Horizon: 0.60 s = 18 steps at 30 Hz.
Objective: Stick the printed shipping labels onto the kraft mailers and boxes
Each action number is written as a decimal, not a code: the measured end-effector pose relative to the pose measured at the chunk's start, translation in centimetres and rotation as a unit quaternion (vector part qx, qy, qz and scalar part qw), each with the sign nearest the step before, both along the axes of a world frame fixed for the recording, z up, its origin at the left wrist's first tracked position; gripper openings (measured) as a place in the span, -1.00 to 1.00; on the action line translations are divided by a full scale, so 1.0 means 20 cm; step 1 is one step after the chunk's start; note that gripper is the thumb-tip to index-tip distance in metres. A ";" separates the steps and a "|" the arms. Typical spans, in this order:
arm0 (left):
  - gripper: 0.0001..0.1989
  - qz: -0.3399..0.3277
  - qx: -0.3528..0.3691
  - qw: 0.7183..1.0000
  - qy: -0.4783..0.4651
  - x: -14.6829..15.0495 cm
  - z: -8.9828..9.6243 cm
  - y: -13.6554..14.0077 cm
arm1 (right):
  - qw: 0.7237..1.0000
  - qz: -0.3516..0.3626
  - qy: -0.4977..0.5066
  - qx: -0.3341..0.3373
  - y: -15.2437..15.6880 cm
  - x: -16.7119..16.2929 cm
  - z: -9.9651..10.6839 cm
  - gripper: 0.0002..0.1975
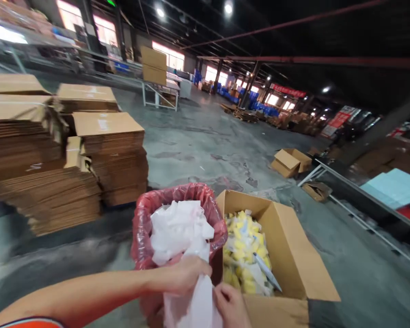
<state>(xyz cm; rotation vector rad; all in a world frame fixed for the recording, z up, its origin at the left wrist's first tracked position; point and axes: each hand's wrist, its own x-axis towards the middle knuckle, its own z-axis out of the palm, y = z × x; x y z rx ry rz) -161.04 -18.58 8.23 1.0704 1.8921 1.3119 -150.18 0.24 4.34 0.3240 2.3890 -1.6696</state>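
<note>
Both hands, left (186, 273) and right (230, 305), were closed on my white plastic bag (194, 300) over the red-lined bin (146, 214); overfilled, its film could spill onto the sponge carton (294, 255).

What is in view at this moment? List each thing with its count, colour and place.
white plastic sheet: one, white, gripped by both hands over the bin.
bin: one, lined with a red bag, holding crumpled white plastic, centre foreground.
open carton: one, brown, right of the bin and touching it, filled with yellow and white packets.
flat cardboard stacks: several, brown, on the floor at left.
small cartons: two, brown, open, on the floor at right.
metal-framed table: one, far right, carrying a pale blue sheet.
left hand: one, closed on the sheet.
right hand: one, pinching the sheet's lower edge.
</note>
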 end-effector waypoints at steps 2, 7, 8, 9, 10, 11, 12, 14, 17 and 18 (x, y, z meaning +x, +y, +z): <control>-0.95 0.057 0.027 0.997 -0.054 -0.17 0.00 -0.05 | 1.000 0.001 -0.026 0.016 0.00 -0.17 0.07 -0.50; -0.92 0.136 0.053 0.982 -0.124 -0.49 0.01 -0.17 | 0.997 0.017 -0.051 0.048 0.05 -0.47 0.18 -0.54; -0.92 0.143 0.050 0.980 -0.133 -0.53 0.01 -0.18 | 0.997 0.017 -0.048 0.055 0.06 -0.51 0.18 -0.56; -0.93 0.147 0.046 0.978 -0.142 -0.56 0.01 -0.18 | 0.997 0.017 -0.043 0.062 0.07 -0.54 0.18 -0.58; -0.94 0.149 0.043 0.976 -0.151 -0.58 0.00 -0.18 | 0.997 0.016 -0.040 0.069 0.07 -0.57 0.16 -0.60; -0.94 0.151 0.042 0.975 -0.158 -0.60 -0.02 -0.18 | 0.997 0.016 -0.038 0.072 0.08 -0.59 0.14 -0.62; -0.93 0.154 0.041 0.973 -0.165 -0.61 -0.04 -0.17 | 0.997 0.017 -0.038 0.071 0.09 -0.61 0.12 -0.62; -0.87 0.180 0.041 0.967 -0.176 -0.65 -0.07 -0.19 | 0.997 0.012 -0.041 0.063 0.13 -0.63 0.08 -0.62; -0.74 0.257 0.044 0.950 -0.170 -0.73 -0.07 -0.25 | 0.995 -0.059 -0.038 0.076 0.27 -0.63 0.05 -0.59; -0.70 0.275 0.047 0.946 -0.163 -0.77 -0.05 -0.26 | 0.992 -0.094 -0.030 0.084 0.33 -0.62 0.06 -0.58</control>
